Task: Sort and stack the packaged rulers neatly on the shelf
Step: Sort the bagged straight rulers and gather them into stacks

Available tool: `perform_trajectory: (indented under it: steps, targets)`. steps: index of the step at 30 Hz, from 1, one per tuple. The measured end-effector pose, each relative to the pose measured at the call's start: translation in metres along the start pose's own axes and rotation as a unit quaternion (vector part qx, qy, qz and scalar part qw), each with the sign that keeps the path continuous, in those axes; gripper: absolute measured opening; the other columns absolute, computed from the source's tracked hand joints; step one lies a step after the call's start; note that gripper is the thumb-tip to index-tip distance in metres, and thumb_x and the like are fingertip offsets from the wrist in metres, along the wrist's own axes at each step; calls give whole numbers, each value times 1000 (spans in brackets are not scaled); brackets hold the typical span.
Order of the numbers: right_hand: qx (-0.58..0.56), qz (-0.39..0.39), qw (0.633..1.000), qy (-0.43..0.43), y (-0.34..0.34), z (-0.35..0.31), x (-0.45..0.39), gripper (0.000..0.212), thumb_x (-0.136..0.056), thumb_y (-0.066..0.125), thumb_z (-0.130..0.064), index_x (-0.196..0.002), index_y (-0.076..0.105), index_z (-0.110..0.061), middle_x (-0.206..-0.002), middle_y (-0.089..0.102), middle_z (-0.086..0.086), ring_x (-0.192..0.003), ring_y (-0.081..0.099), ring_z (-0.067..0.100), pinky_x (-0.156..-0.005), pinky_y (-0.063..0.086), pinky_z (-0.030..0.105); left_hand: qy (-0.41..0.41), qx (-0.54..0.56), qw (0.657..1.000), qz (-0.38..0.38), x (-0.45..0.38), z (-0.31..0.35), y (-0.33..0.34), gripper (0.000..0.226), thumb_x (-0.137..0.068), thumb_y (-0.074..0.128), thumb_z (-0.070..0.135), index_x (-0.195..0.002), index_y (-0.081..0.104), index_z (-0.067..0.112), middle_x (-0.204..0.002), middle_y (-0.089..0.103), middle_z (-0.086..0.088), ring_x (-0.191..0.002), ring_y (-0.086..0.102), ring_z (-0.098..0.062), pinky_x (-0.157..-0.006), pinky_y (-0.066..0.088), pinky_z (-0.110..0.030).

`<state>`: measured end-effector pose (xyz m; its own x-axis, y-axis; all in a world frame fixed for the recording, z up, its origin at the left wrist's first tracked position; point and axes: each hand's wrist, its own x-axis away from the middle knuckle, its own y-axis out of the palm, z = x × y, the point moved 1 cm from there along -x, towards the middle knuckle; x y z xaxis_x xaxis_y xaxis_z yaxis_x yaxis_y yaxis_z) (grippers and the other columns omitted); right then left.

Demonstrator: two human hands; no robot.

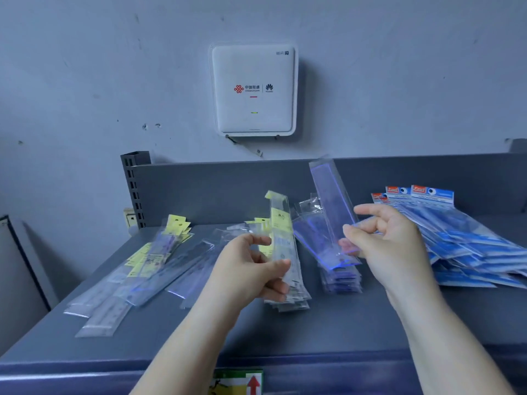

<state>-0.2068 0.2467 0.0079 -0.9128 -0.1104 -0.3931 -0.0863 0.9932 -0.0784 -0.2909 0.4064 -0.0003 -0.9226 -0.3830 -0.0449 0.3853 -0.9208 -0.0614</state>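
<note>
Fingers [349, 233] of both raised hands pinch ruler packs [330, 201].

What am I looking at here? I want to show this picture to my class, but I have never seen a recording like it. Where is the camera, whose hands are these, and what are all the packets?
There is no machine here. One wide-angle camera sits on a person's head and looks forward and down, so you see that person's own two arms.

The grey surface is a metal shelf against a wall; the white box above it is a Wi-Fi router.

The packets are rulers in clear sleeves. A loose, unsorted heap lies on the left. In the middle stand two tidier piles: one with yellow labels and one of blue-tinted rulers. On the right lies a spread of packets with blue headers.

The left hand grips a yellow-labelled ruler packet, upright. The right hand pinches a blue-tinted ruler packet, tilted up above its pile.
</note>
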Motion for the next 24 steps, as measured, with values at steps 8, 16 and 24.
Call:
perform_trajectory:
  steps: [8, 16, 24]
  targets:
    - [256, -41, 966, -7, 1, 18, -4, 22, -85, 59, -17, -105, 55, -21, -69, 57, -6, -76, 57, 19, -61, 40, 28, 60, -341, 935, 77, -15, -18, 7, 27, -84, 62, 24, -106, 49, 21, -54, 60, 2, -27, 41, 1, -43, 33, -23]
    - [490, -42, 871, -19, 7, 3, 5, 28, -93, 45, -34, -117, 51, -21, -113, 48, 1, -97, 48, 24, -70, 35, 30, 43, -421, 902, 85, -11, -20, 3, 33, -85, 58, 40, -113, 51, 23, -72, 54, 5, -67, 53, -14, -57, 35, -27]
    - [556, -261, 784, -94, 35, 6, -13, 43, -95, 43, -35, -138, 39, -39, -150, 22, -3, -142, 11, 23, -111, 23, 49, 167, -507, 845, 33, -8, -12, -2, 43, -90, 50, 44, -132, 45, 36, -122, 50, 15, -119, 44, -13, -94, 37, -28]
